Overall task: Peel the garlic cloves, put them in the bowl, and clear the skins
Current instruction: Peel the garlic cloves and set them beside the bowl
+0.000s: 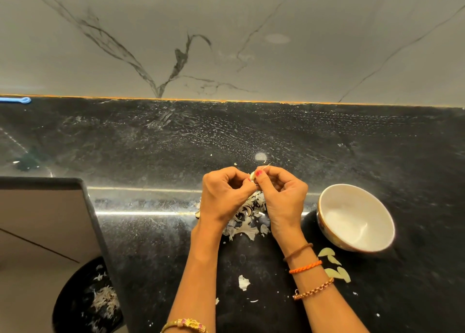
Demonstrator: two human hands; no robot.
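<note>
The garlic clove [252,176] is mostly hidden between curled fingertips of the left hand [224,196] and right hand [281,196], both pinching it at 12 o'clock from the skins [245,219].

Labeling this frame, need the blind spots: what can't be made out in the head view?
- Garlic clove: mostly covered by left hand and right hand; how far it is peeled is unclear.
- Skin pile: partly behind both hands; any cloves underneath are hidden.
- Bin: cut off by the counter edge and the frame bottom.
- Blue object: cut off at the left edge, unidentifiable.
</note>
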